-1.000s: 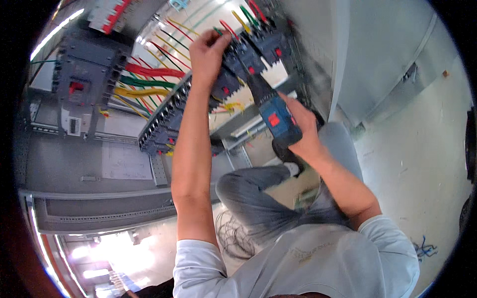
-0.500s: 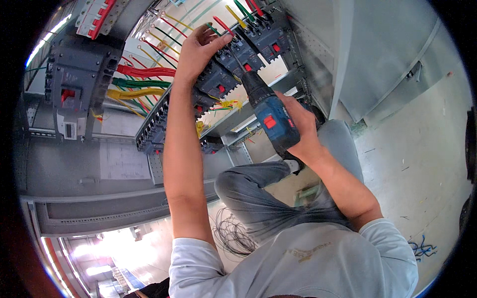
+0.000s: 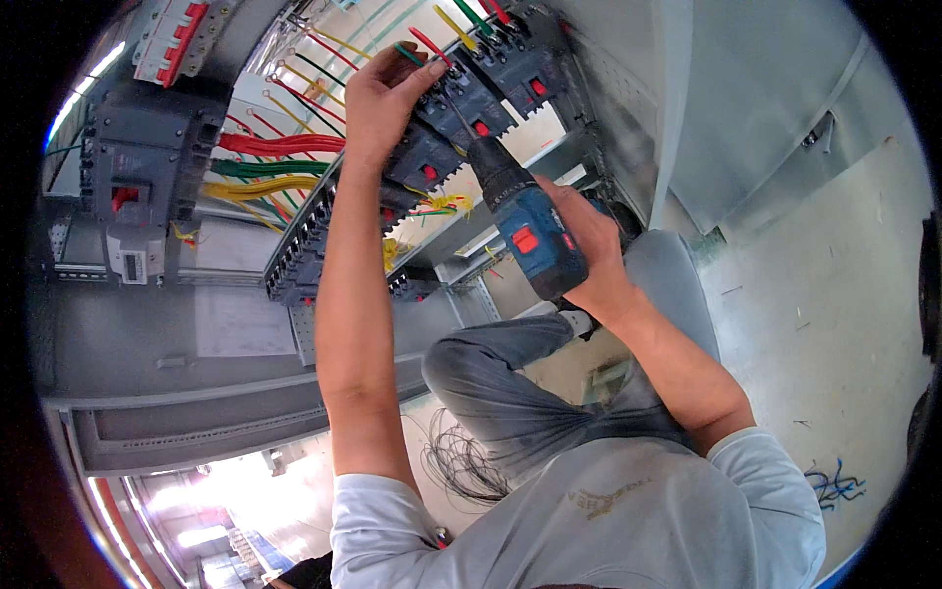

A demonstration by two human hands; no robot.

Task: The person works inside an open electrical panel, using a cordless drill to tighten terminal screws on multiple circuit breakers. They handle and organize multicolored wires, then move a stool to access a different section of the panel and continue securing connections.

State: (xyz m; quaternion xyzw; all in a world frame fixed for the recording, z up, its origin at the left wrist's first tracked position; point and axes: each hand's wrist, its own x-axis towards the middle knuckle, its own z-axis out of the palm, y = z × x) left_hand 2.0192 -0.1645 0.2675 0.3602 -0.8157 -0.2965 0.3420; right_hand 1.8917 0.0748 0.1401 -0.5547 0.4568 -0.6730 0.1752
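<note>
Drill (image 3: 525, 231) has shifted closer to the breaker row (image 3: 461, 108) since the earlier frame — right hand (image 3: 589, 255) clamped round its grip, bit tip at a breaker. Left hand (image 3: 383, 98) just above-left of the bit, fingers closed on a green wire (image 3: 407, 51).

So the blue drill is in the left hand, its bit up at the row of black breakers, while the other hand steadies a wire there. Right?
Not quite. The head view shows the blue drill gripped in the right hand, not the left. Its bit does point up at the row of black breakers, and it is the left hand that rests there, at a red wire.
</note>
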